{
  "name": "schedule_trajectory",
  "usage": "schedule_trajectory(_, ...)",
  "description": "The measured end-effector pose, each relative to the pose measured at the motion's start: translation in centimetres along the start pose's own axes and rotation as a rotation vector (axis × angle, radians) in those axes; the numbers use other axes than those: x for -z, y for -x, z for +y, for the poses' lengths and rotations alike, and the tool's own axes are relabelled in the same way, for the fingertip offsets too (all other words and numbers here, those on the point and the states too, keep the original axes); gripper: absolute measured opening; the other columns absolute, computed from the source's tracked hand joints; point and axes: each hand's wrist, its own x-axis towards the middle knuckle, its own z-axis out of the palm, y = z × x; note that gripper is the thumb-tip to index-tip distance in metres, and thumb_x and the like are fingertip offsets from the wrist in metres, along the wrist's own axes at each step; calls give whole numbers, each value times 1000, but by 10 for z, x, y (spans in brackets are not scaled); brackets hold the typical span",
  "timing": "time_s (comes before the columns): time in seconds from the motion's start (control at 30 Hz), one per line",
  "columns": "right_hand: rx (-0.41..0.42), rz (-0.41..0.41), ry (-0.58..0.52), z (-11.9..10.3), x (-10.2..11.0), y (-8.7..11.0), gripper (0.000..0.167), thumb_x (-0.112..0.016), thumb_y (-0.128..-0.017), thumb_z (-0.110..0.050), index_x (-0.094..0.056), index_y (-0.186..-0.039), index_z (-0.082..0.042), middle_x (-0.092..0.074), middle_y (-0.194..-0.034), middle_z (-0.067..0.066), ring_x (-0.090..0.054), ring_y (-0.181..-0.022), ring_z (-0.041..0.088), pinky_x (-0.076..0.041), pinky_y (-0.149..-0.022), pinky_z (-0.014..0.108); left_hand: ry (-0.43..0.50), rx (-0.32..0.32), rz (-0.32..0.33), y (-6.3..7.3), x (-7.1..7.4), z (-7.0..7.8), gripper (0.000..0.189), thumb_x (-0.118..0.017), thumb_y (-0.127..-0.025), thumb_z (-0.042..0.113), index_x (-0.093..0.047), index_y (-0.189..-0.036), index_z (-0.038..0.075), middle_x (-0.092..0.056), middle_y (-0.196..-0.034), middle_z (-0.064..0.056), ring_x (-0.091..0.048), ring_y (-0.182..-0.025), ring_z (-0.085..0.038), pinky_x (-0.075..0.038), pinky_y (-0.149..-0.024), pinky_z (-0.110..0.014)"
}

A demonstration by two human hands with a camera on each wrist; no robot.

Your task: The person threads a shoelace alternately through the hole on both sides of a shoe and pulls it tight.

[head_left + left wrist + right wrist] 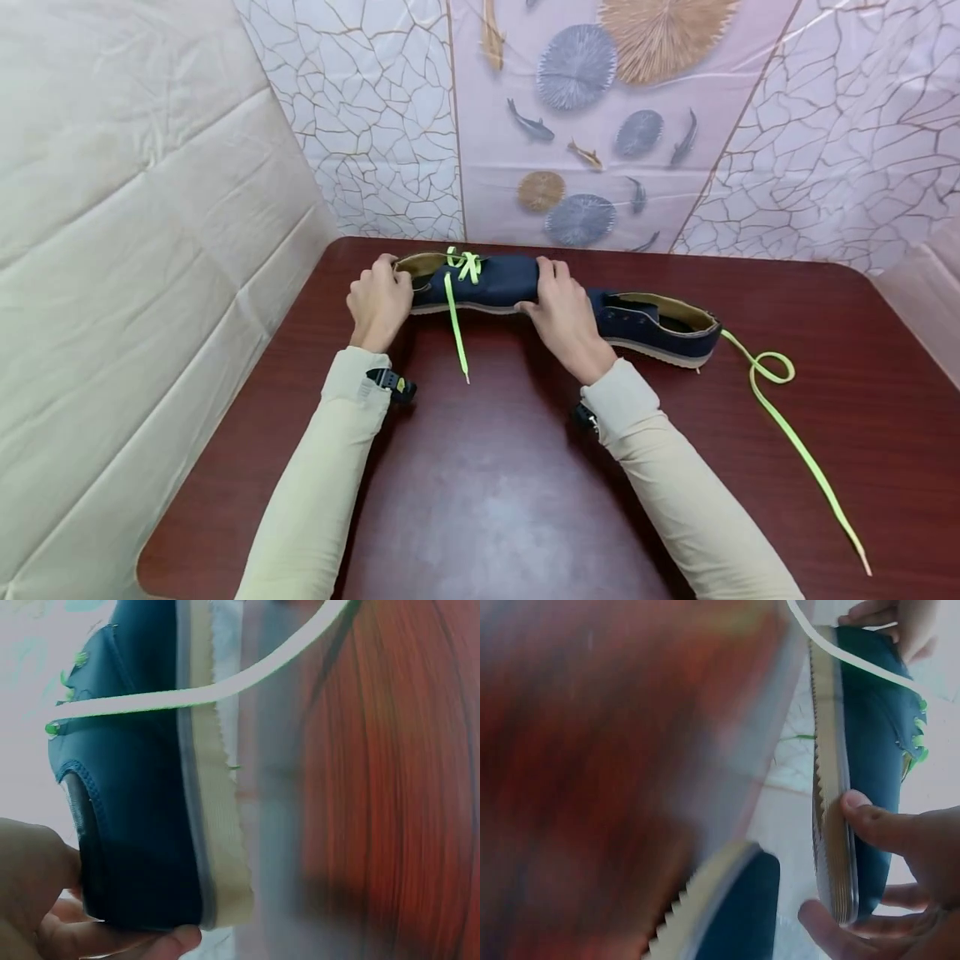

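Observation:
A navy blue shoe [498, 282] with a pale sole is held sideways over the far part of the table. My left hand [380, 304] grips its heel, thumb at the collar, while my right hand [564, 321] grips its toe, thumb against the side in the right wrist view. Both wrist views show the sole raised off the tabletop. Bright green lace [455, 321] crosses the eyelets, and one end dangles down the near side. Just right of my right hand, a matching shoe [652, 337] rests on the table, its toe partly hidden behind that hand.
A loose green lace [795, 437] trails from behind the second shoe, makes a loop and runs toward the table's near right. The dark red wooden table [480, 500] meets a patterned backdrop [382, 125] behind and a pale padded wall [112, 292] at left.

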Motion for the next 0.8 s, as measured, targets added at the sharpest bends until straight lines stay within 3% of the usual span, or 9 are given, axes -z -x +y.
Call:
schedule_trajectory(0.1, 10, -46, 3, -5, -9, 1, 80, -85, -93, -28, -44, -153, 5, -56, -138, 31, -67, -107, 50, -57, -91, 59, -47, -19, 18, 6, 12, -11, 35, -51, -102, 17, -72, -129, 7, -76, -108, -21, -69, -83, -45, -55, -73, -58)
schedule_trajectory(0.2, 8, -95, -5, -6, -16, 1, 79, -84, -92, -31, -45, -152, 4, -59, -137, 29, -67, -108, 50, -57, -89, 59, -77, -31, -6, 14, 19, -21, 36, -51, -101, 18, -74, -126, 6, -76, -106, -20, -69, -78, -44, -55, -69, -56)
schedule_trajectory(0.43, -24, -276, -81, -1, -25, 0, 81, -80, -97, -31, -39, -157, 3, -54, -152, 25, -55, -137, 41, -43, -112, 60, -105, -41, -24, 28, 39, -30, 28, -59, -97, 24, -77, -107, 6, -74, -89, -15, -66, -71, -38, -53, -61, -50)
schedule_trajectory(0.57, -77, -365, -106, 2, -27, 1, 78, -75, -101, -28, -33, -161, 0, -46, -159, 22, -51, -141, 39, -37, -117, 58, -117, -72, -59, 35, 45, -31, 24, -59, -95, 26, -73, -95, 6, -68, -76, -10, -62, -66, -34, -48, -56, -44)
schedule_trajectory(0.67, -79, -397, -143, 3, -25, 4, 76, -71, -104, -26, -30, -163, -1, -38, -165, 20, -43, -147, 39, -32, -121, 58, -132, -76, -84, 40, 45, -32, 22, -57, -96, 24, -70, -92, 6, -62, -71, -9, -58, -63, -33, -44, -54, -42)
schedule_trajectory(0.8, -60, -374, -178, 6, -13, 17, 74, -70, -104, -27, -32, -162, -1, -35, -166, 21, -34, -153, 38, -30, -122, 60, -150, -50, -148, 47, 45, -30, 31, -56, -103, 31, -69, -104, 3, -65, -81, -14, -63, -71, -37, -51, -60, -48)
